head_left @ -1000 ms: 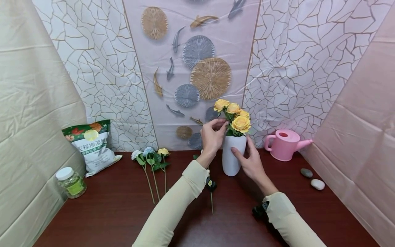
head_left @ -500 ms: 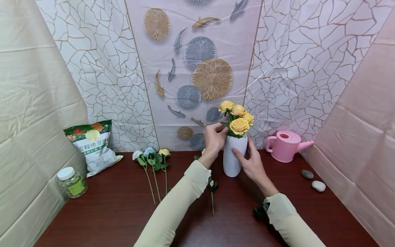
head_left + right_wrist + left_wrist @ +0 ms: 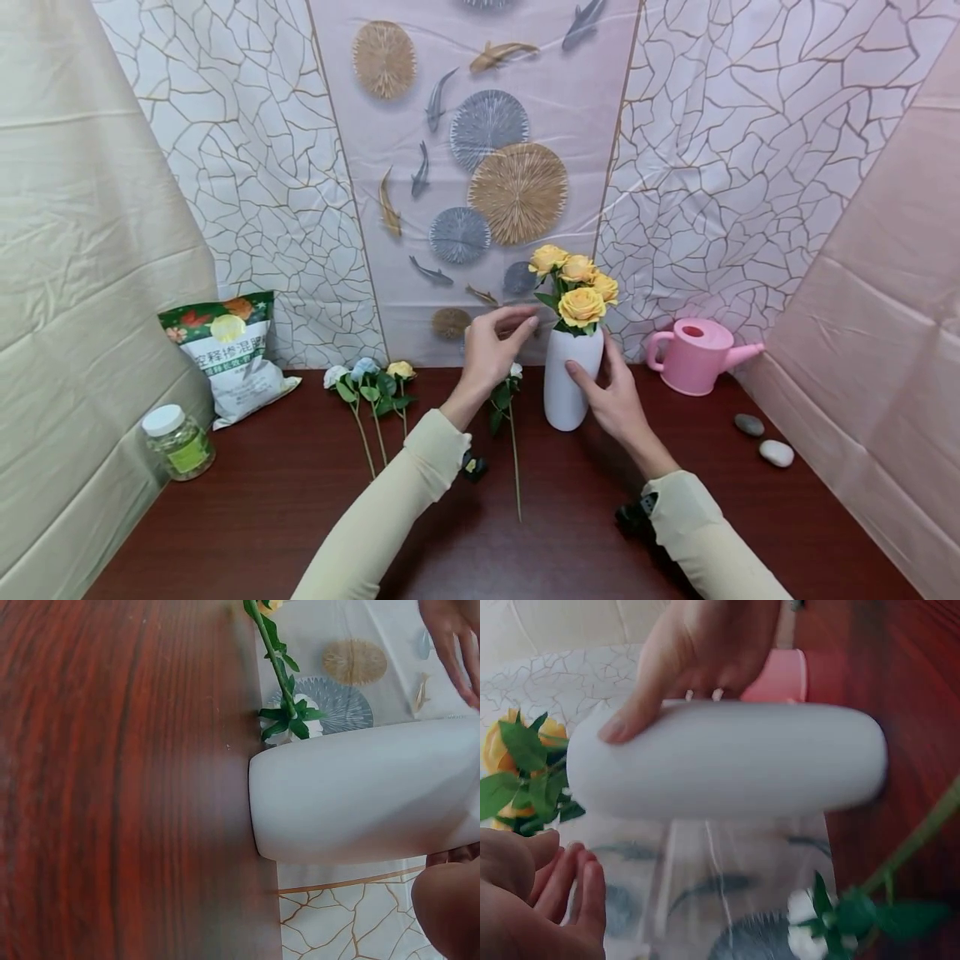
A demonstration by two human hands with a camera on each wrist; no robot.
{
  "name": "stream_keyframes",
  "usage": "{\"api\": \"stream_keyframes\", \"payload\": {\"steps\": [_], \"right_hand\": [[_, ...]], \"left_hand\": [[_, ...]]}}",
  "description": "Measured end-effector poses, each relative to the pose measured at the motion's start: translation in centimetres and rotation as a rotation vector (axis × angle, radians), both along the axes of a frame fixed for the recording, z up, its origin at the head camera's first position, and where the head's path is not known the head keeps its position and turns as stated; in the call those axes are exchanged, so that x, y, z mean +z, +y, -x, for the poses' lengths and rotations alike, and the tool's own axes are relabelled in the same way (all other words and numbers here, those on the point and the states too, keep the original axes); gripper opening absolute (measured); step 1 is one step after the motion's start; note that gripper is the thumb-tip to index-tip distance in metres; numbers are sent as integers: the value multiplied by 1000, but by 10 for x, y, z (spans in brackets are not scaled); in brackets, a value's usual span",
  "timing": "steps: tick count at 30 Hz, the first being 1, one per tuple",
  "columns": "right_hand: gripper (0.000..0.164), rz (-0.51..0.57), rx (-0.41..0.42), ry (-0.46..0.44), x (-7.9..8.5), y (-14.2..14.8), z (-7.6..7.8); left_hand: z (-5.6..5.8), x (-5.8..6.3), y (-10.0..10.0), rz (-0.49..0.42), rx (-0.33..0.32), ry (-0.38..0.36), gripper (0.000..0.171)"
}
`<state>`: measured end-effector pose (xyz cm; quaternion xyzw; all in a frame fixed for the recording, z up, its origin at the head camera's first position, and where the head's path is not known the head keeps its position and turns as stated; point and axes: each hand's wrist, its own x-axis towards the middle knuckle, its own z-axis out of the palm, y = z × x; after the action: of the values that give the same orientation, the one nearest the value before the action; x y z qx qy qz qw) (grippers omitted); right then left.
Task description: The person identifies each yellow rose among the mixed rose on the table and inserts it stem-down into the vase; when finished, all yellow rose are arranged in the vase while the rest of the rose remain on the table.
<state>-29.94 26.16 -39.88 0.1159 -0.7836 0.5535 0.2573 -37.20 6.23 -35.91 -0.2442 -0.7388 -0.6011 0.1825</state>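
A tall white vase (image 3: 566,387) stands upright on the dark red table, with several yellow roses (image 3: 582,307) in its mouth. My right hand (image 3: 617,398) grips the vase from the right, thumb on the near side and fingers behind. Left of the blooms is my left hand (image 3: 489,346), apart from them, its fingers loosely bent and holding nothing. In the left wrist view, a gap shows between that hand and the rose leaves (image 3: 532,761). A single white rose (image 3: 516,372) lies below the left hand, its long stem pointing toward me.
To the left lie white, blue (image 3: 365,367) and yellow (image 3: 401,369) flowers. A fertilizer bag (image 3: 238,358) and a lidded jar (image 3: 178,443) stand beyond them. A pink watering can (image 3: 692,357) and two stones (image 3: 776,452) are on the right.
My left hand has let go of the yellow roses and drawn back to the left, uncovering the white rose. The right hand keeps its grip on the vase.
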Motion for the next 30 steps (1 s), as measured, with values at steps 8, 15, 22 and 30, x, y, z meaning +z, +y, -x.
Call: {"api": "stream_keyframes", "payload": {"steps": [8, 15, 22, 30], "right_hand": [[78, -2, -2, -9, 0, 3, 0], [78, 3, -1, -14, 4, 5, -1], [78, 0, -9, -14, 2, 6, 0], [79, 17, 21, -36, 0, 1, -2]], "left_hand": [[3, -29, -63, -6, 58, -96, 16], [9, -48, -116, 162, 209, -126, 23], [6, -66, -163, 290, 292, -299, 26], [5, -75, -192, 550, 270, -475, 10]]}}
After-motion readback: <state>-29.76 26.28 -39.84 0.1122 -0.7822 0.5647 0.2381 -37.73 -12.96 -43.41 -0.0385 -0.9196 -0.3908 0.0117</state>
